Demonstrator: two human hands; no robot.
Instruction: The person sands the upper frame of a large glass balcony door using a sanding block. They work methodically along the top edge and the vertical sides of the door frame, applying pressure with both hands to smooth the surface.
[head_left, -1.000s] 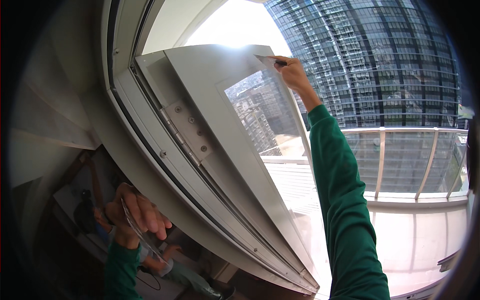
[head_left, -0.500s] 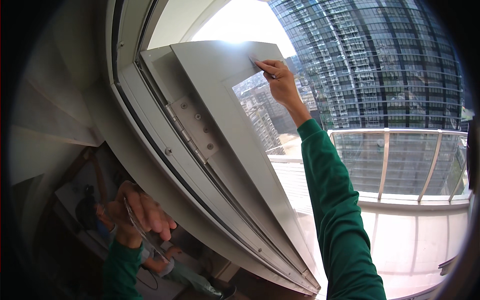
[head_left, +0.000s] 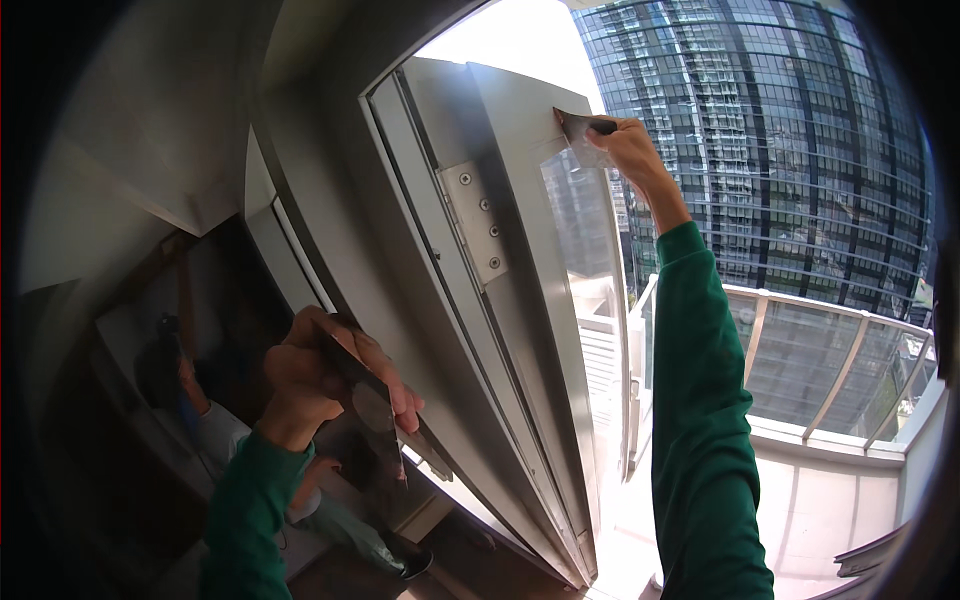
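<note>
My right hand (head_left: 640, 155), arm stretched up, grips a putty knife (head_left: 582, 138) with a dark handle. A corner of its broad blade meets the upper face of a pale grey door (head_left: 512, 130), above the glass pane; there is a reddish-brown spot at that corner. Lower down on the left, my left hand (head_left: 318, 365) is closed round a flat, wide, shiny metal plate (head_left: 375, 412), which looks like another scraper blade; its handle, if any, is hidden. A screwed metal hinge (head_left: 482, 222) joins the door's edge to the frame.
Past the open door lies a sunlit balcony with a glass railing (head_left: 790, 370) and a glass tower (head_left: 760, 140) beyond. Behind my left hand, in the dark room, another person (head_left: 215, 425) is partly visible. A grey door frame (head_left: 340, 200) runs beside the door.
The view has shifted, so the door stands farther right and more upright. My right hand's putty knife now shows its blade broadside. My left hand appears higher and farther right, still holding the plate.
</note>
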